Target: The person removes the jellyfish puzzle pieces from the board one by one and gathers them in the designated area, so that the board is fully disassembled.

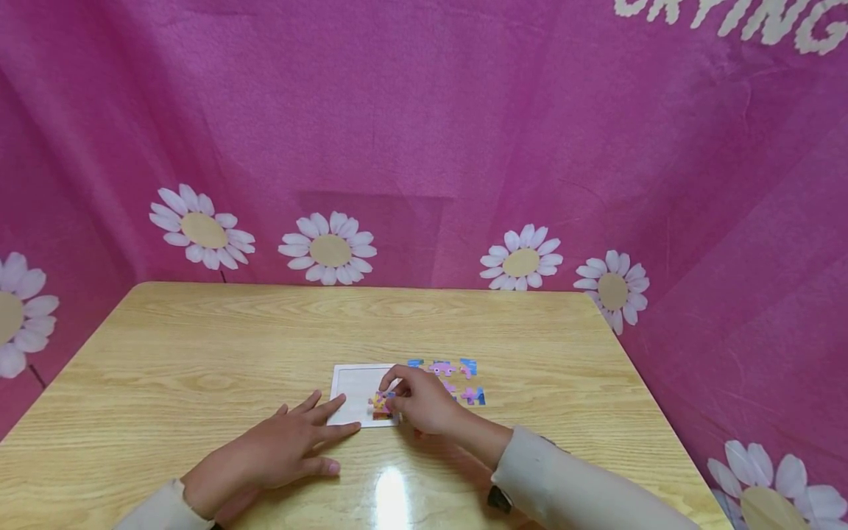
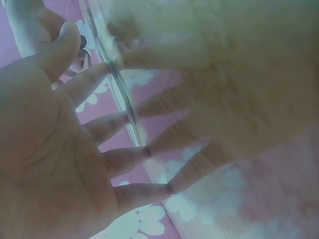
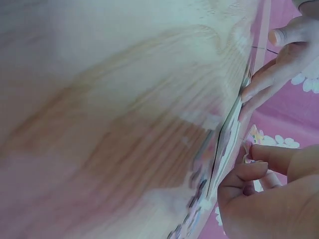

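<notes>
A shallow white puzzle tray (image 1: 351, 379) lies on the wooden table. My left hand (image 1: 291, 442) has its fingers spread, and its fingertips rest at the tray's left and front edges. Between thumb and index finger, my right hand (image 1: 427, 401) pinches a yellow and pink jigsaw piece (image 1: 380, 402) over the tray's right part. In the right wrist view that jigsaw piece (image 3: 255, 134) is tilted up from the fingertips. A reddish-brown piece (image 1: 382, 416) shows just below it, in the tray's front right corner. The right hand hides the tray's right edge.
Several loose jigsaw pieces (image 1: 442, 368) in pink and blue lie on the table (image 1: 265, 331) to the right of the tray, some partly behind the right hand. A pink cloth (image 1: 397, 110) with white daisies hangs around the table's back and sides.
</notes>
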A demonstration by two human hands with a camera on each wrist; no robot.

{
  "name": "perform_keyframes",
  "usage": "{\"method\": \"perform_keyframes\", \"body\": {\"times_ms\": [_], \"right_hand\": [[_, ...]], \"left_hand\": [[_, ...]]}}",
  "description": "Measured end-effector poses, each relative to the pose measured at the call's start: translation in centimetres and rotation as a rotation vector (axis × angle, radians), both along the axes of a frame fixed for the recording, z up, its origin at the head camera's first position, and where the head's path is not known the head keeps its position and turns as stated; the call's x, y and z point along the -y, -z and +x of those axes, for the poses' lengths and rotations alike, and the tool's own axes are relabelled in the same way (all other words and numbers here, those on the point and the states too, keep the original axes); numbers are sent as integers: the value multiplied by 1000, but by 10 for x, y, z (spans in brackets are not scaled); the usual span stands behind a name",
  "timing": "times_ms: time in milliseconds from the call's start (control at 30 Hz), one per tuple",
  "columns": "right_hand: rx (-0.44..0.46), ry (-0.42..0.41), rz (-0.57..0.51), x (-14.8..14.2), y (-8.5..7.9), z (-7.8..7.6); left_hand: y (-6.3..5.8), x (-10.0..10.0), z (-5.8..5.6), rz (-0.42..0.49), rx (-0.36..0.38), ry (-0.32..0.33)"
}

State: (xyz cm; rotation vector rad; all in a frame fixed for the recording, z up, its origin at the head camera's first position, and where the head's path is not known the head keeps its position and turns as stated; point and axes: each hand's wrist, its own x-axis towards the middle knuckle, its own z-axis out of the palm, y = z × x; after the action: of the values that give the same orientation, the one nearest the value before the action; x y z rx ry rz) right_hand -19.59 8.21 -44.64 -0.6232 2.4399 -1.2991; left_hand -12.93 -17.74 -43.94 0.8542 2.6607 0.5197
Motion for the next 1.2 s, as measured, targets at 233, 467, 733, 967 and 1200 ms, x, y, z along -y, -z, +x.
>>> {"method": "perform_keyframes", "body": {"times_ms": [233,467,733,967,1200], "right_hand": [[-8,14,24,-18,1,2],[-34,27,24,-38,3,4],[-48,53,10,-60,4,9],[-67,84,48,-77,3,16],[-97,76,74,-90,7,20]], "left_hand": [[1,0,0,0,-5,-2],[3,0,0,-4,-1,-7],[2,-1,1,-9,15,-16],[2,-1,1,-6,39,-29],[1,-1,2,-4,30,-30]]}}
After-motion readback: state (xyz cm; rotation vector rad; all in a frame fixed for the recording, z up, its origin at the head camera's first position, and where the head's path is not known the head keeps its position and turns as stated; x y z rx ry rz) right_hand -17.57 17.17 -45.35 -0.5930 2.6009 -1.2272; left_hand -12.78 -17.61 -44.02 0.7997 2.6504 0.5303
